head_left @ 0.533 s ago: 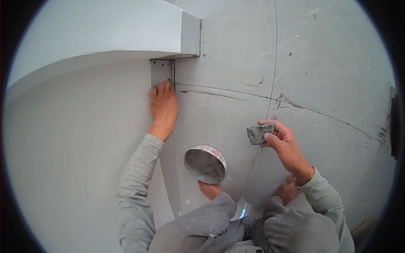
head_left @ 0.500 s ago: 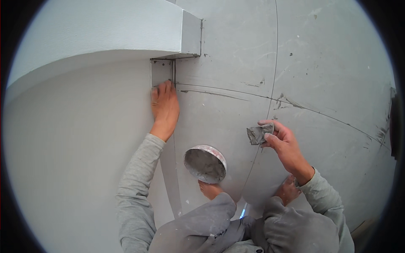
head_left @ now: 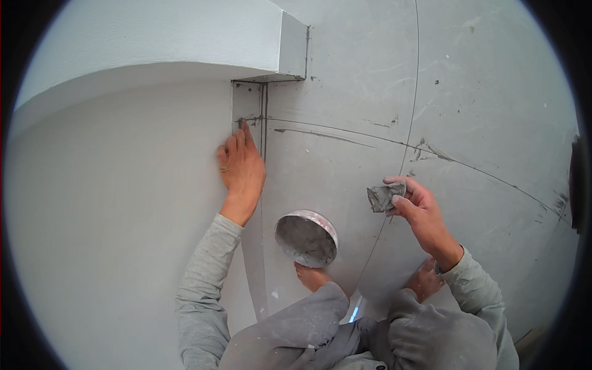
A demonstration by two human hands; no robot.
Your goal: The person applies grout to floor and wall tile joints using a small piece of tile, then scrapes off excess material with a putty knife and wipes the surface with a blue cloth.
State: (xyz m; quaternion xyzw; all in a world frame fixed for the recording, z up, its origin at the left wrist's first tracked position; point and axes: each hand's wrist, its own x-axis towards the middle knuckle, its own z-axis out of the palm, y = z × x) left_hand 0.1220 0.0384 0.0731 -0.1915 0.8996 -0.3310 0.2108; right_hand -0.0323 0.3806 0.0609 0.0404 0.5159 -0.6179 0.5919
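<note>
My left hand (head_left: 242, 168) is against the narrow tiled strip (head_left: 245, 96) at the wall corner, index finger stretched to a grout-smeared joint, other fingers bent. No tool shows in it. My right hand (head_left: 419, 214), right of centre, grips a small flat scraper-like piece (head_left: 379, 196) coated in grey paste between thumb and fingers. A round bowl (head_left: 306, 240) with grey paste inside sits on the grey tiles (head_left: 345, 166), between my two arms and just beyond my left foot.
A white ledge (head_left: 160, 37) with a curved lower edge juts out at upper left, over the plain pale wall (head_left: 105, 203). Dark grout lines and smears cross the tiles. My bent knees and bare feet are at the bottom. A dark object (head_left: 576, 185) is at the far right.
My left hand has moved slightly down the strip, uncovering dark grout at the joint. The whole view has shifted a little to the right. My right hand keeps hold of the coated piece.
</note>
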